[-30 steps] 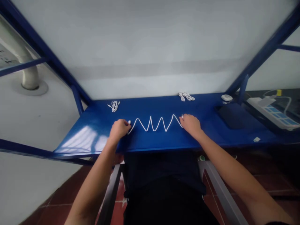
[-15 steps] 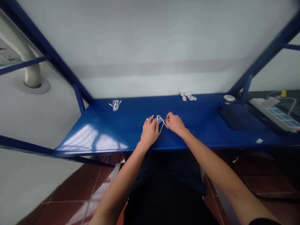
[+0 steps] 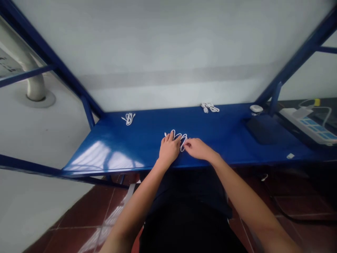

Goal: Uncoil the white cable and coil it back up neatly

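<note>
A white cable [image 3: 183, 142] lies in loose loops between my two hands near the middle of the blue table [image 3: 147, 140]. My left hand [image 3: 169, 146] rests on the loops, fingers bent over the cable and holding it against the tabletop. A small white plug end [image 3: 165, 134] pokes out beyond its fingers. With thumb and fingertips pinched, my right hand [image 3: 194, 147] grips the cable at the right side of the loops. The fingertips partly hide what they pinch.
Coiled white cables lie toward the back, one bundle [image 3: 128, 119] at left and another [image 3: 210, 107] nearer the right. Further right are a round white object [image 3: 256, 108], a dark flat object [image 3: 260, 130], a power strip [image 3: 308, 123] and a small white piece [image 3: 290, 156]. Blue frame posts flank the table.
My right hand has moved slightly down and turned, still at the cable. The crossed loop between the hands has become several rounder loops. My left hand has stayed nearly in place.
</note>
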Demonstrator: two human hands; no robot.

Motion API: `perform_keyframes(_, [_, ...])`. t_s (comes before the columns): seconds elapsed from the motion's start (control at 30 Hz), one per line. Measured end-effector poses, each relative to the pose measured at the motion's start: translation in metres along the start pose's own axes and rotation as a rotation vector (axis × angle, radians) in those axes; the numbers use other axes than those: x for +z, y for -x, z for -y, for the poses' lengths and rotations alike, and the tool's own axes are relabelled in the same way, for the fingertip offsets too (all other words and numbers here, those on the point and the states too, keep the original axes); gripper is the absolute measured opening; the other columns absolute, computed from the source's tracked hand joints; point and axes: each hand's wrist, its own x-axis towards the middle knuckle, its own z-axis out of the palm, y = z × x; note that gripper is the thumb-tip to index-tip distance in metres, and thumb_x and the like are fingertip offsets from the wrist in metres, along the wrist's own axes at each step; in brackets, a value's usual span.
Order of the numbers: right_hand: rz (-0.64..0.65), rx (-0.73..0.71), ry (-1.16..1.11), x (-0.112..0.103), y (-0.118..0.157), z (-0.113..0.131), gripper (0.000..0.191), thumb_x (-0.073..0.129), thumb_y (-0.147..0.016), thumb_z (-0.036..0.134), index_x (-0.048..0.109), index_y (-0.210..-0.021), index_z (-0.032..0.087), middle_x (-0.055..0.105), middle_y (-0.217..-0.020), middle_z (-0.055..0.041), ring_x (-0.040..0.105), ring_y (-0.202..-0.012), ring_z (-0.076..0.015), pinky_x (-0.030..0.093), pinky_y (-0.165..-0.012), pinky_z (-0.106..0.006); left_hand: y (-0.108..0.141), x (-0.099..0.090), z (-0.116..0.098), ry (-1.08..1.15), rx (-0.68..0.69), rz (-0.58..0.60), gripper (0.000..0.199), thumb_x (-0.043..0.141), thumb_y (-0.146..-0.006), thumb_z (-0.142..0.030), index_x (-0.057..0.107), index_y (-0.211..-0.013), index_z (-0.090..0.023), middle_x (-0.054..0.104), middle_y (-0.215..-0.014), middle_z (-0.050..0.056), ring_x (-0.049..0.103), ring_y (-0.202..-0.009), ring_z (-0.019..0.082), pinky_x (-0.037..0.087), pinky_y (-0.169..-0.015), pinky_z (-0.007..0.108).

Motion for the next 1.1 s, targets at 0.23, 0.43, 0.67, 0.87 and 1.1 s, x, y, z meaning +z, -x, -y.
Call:
perform_keyframes(0.23, [0.103,-0.206,-0.051,-0.004,-0.001,-0.009,0.016,0.057,-0.084,0.016,0.072,-0.086,0.020,0.070,-0.076,-0.0019,0.062,-0.069,-0.0149,0.041,-0.068,-0.025,0.003,-0.001,0.010,0.191,0.012,-0.021,0.035,0.049,-0.093,-0.027,0.061,-0.126,-0.024,0.051,-0.140,0.012,0.046,-0.131,0.030,0.037,-0.108,0.050])
perform_keyframes(0.43, [-0.007,-0.353,-0.009,0.002,0.002,-0.027,0.014,0.057,-0.089,0.019,0.071,-0.085,0.021,0.069,-0.090,-0.0045,0.062,-0.083,-0.0174,0.045,-0.076,-0.028,0.007,-0.008,0.013,0.390,-0.028,-0.086,0.026,0.056,-0.089,-0.022,0.066,-0.113,-0.022,0.057,-0.130,0.011,0.054,-0.122,0.024,0.044,-0.104,0.041])
perform_keyframes(0.67, [-0.086,-0.511,0.084,0.009,0.000,-0.034,0.021,0.056,-0.091,0.021,0.065,-0.109,0.019,0.066,-0.101,-0.0085,0.060,-0.094,-0.0214,0.049,-0.085,-0.035,0.005,-0.008,0.010,0.317,0.098,-0.004,0.024,0.054,-0.090,-0.017,0.069,-0.107,-0.024,0.063,-0.123,0.007,0.057,-0.115,0.023,0.037,-0.107,0.048])
perform_keyframes(0.87, [0.032,-0.690,0.273,0.003,-0.015,-0.039,0.020,0.050,-0.094,0.021,0.069,-0.099,0.016,0.066,-0.097,-0.0103,0.059,-0.091,-0.0215,0.049,-0.083,-0.035,0.000,-0.009,0.016,0.338,0.172,0.050,0.021,0.053,-0.090,-0.018,0.072,-0.097,-0.022,0.069,-0.112,0.005,0.059,-0.107,0.021,0.040,-0.104,0.043])
perform_keyframes(1.1, [0.148,-0.777,0.455,-0.003,-0.017,-0.029,0.021,0.047,-0.096,0.021,0.067,-0.098,0.014,0.066,-0.096,-0.0102,0.058,-0.090,-0.0208,0.047,-0.080,-0.034,0.001,-0.009,0.019,0.337,0.192,0.060,0.023,0.051,-0.090,-0.017,0.072,-0.099,-0.023,0.068,-0.116,0.005,0.059,-0.109,0.021,0.041,-0.102,0.042])
